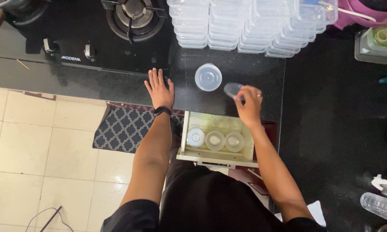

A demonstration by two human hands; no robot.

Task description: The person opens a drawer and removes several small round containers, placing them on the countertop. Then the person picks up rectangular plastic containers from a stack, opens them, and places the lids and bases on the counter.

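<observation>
My left hand (159, 89) lies flat, fingers spread, on the black countertop (116, 83) beside the gas hob, holding nothing. My right hand (248, 103) grips a small clear plastic cup (233, 90) just above the counter's front edge. A round clear lidded container (208, 77) stands on the counter between my hands, close to the cup. Below, an open cream drawer (185, 133) holds stacked clear round containers (215, 140) and lids.
Stacks of clear rectangular plastic boxes (245, 25) line the back of the counter. A gas burner (135, 17) with knobs is at the left. A patterned mat (122, 129) lies on the tiled floor. Bottles and a purple basin sit at the right.
</observation>
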